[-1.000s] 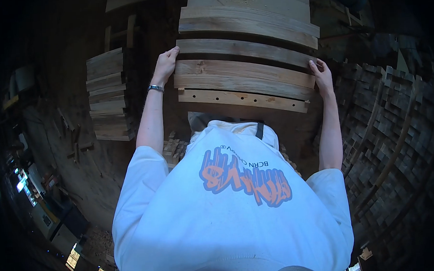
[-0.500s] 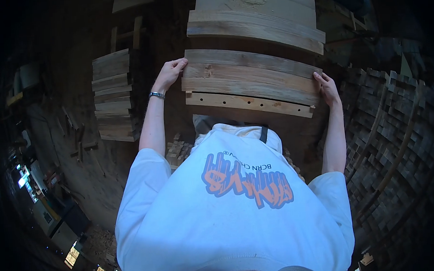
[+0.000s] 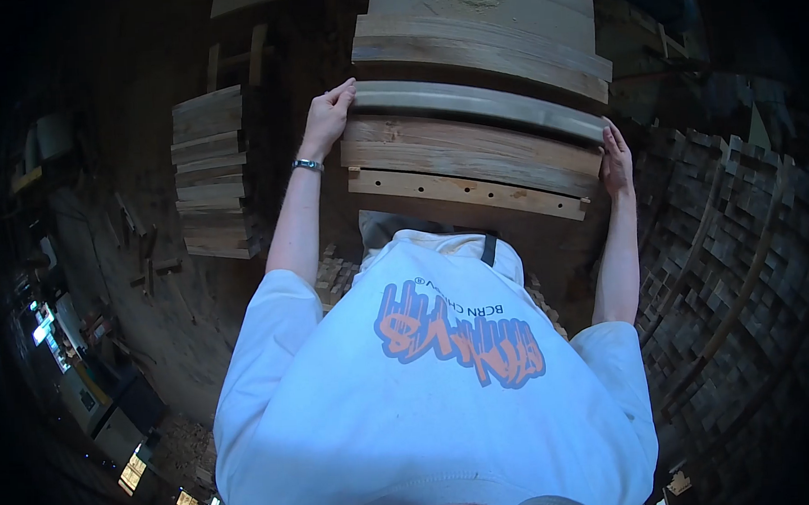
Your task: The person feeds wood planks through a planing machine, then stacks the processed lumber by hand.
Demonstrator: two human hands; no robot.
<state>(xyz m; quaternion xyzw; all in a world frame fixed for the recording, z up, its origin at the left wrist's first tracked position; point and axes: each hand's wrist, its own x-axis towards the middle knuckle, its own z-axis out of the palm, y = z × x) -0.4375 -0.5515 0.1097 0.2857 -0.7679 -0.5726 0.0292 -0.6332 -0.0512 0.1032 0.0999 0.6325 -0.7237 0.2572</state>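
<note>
Through my head view, the loose plank (image 3: 479,101) no longer sits flush with the near planks (image 3: 468,149) as it did a moment ago. A dark gap now parts them, and the plank shows a paler, motion-blurred face, so I judge it turned or lifted, free of the row and borne by both hands.

It spans the upper centre of the frame, between the near planks and the far planks (image 3: 482,54). At its left end, the left hand (image 3: 327,116) pinches the corner with bunched fingertips. At its right end, slightly lower, the right hand (image 3: 617,160) has its fingers closed against the edge; I can't tell where that thumb sits.
</note>
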